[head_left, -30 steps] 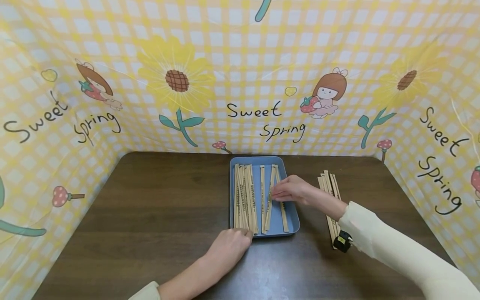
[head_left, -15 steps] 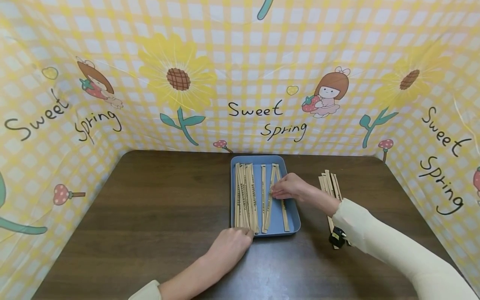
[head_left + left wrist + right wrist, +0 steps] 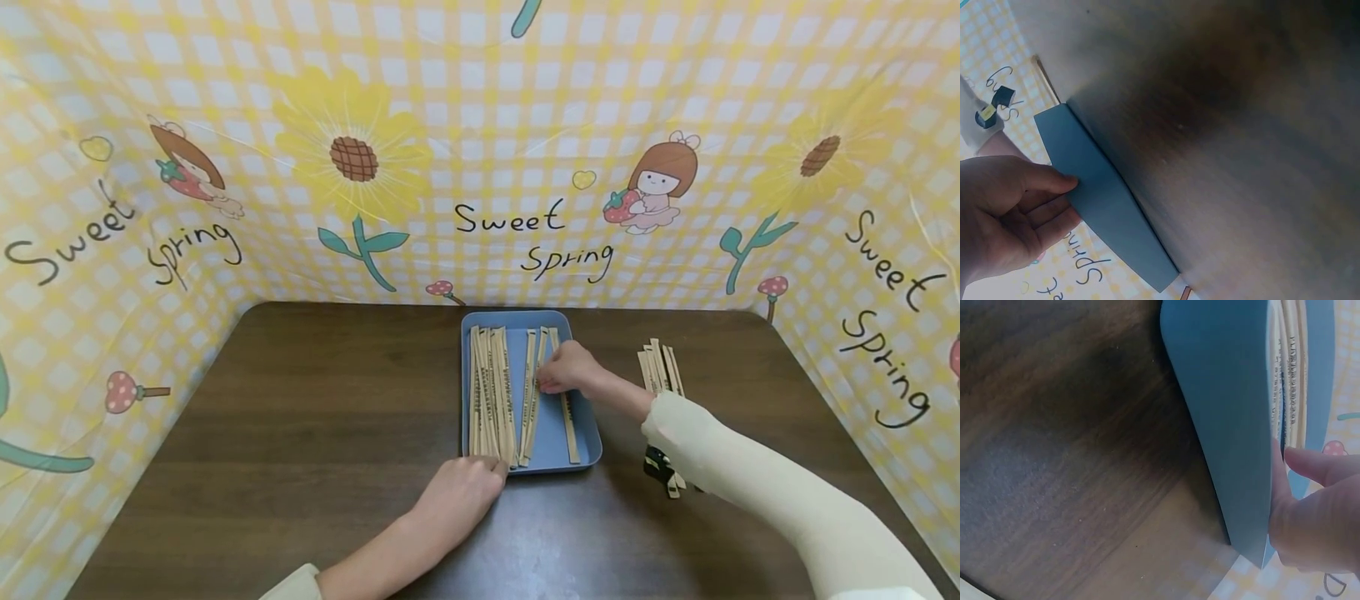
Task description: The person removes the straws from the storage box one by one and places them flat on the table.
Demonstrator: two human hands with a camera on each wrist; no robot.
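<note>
A shallow blue tray (image 3: 553,442) lies on the table, holding several slim, paper-wrapped sticks with printed text. Most sit in a bundle (image 3: 491,392) along its left side; one lone stick (image 3: 572,437) leans at the right. My left hand (image 3: 461,496) grips the tray's near rim, thumb against the outer wall (image 3: 1097,187) in the left wrist view. Over the tray's right half, my right hand (image 3: 572,368) pinches a paper-wrapped stick (image 3: 528,429) beside another one. In the right wrist view, that hand (image 3: 1319,506) reaches over the tray wall, and its fingertips are partly hidden.
To the right of the tray, a loose pile of similar wrapped sticks (image 3: 660,367) lies on the dark wooden table (image 3: 300,433), partly covered by the right sleeve (image 3: 720,450). A yellow checked cloth (image 3: 420,167) stands around the back and sides.
The right hand has shifted slightly left, and the two middle sticks have moved left and closer together at their tops. The left hand has stayed at the tray's near rim.
</note>
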